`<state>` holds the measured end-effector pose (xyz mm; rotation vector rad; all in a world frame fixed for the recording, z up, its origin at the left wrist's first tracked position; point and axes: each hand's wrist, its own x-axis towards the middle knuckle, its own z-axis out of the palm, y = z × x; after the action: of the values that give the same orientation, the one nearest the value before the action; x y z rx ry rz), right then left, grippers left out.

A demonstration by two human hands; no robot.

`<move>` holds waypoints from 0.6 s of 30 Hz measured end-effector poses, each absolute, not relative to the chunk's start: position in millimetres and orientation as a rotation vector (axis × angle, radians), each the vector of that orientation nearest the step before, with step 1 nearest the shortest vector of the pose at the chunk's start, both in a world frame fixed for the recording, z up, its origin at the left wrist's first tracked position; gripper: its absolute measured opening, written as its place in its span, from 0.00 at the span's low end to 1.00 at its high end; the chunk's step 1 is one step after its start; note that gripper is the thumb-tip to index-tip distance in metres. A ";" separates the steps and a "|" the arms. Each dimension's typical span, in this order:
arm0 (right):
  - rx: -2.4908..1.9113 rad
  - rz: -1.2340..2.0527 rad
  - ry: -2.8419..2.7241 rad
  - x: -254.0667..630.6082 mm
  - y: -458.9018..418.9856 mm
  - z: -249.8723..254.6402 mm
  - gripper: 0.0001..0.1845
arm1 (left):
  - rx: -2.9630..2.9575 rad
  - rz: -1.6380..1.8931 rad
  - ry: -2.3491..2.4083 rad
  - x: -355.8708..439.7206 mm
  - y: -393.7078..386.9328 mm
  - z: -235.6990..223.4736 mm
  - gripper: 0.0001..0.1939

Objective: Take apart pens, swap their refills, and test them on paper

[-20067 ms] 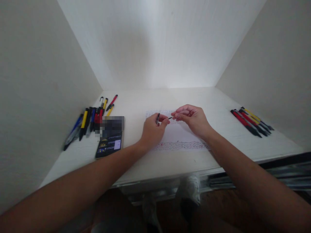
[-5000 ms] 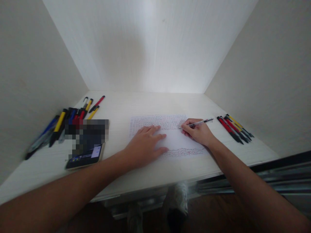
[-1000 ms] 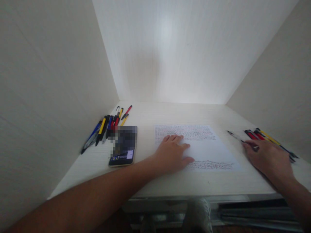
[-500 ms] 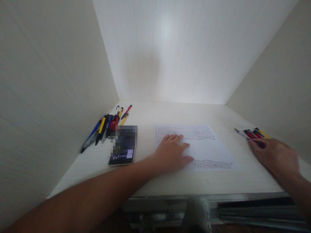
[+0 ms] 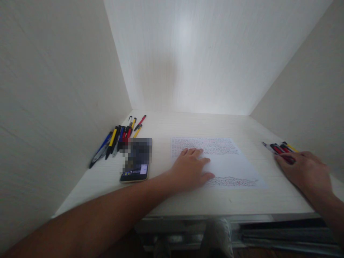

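Note:
A sheet of white paper [image 5: 228, 165] lies on the desk, with dense handwriting across its top and a shorter band of writing low down. My left hand [image 5: 192, 168] rests flat on its left part, fingers spread, covering some of the sheet. Over at the right, my right hand [image 5: 305, 172] has its fingers curled, and the fingertips meet the rear end of a clear pen [image 5: 268, 147]. Red pens [image 5: 277, 148] with black ends and a yellow pen [image 5: 290, 146] lie beside it, partly hidden by that hand.
At the left, a phone [image 5: 135, 175], partly pixelated, lies near a cluster of blue, yellow, black and red pens [image 5: 113, 141]. Pale panels [image 5: 177, 71] enclose the desk [image 5: 188, 204] at the back and both sides. My knee [image 5: 217, 236] shows below its front edge.
The clear pen's tip has shifted slightly right, and more of a red pen shows between my right fingers. My left hand stays in place on the paper.

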<state>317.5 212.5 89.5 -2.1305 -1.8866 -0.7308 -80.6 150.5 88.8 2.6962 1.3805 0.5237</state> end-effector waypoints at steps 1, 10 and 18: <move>-2.134 -0.727 -1.881 317.5 212.5 89.3 0.24 | 2.697 0.521 1.376 -80.8 150.5 89.1 0.28; -1.923 -0.811 -1.860 307.6 203.7 92.3 0.21 | 2.699 0.527 1.373 -80.6 149.2 90.5 0.27; -1.733 -0.814 -1.901 317.7 208.5 83.9 0.22 | 2.692 0.509 1.379 -80.8 150.4 91.0 0.27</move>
<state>317.7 208.5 83.9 -1.7327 -1.9007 -0.8145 -80.8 150.4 91.0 2.6919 1.3785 0.5088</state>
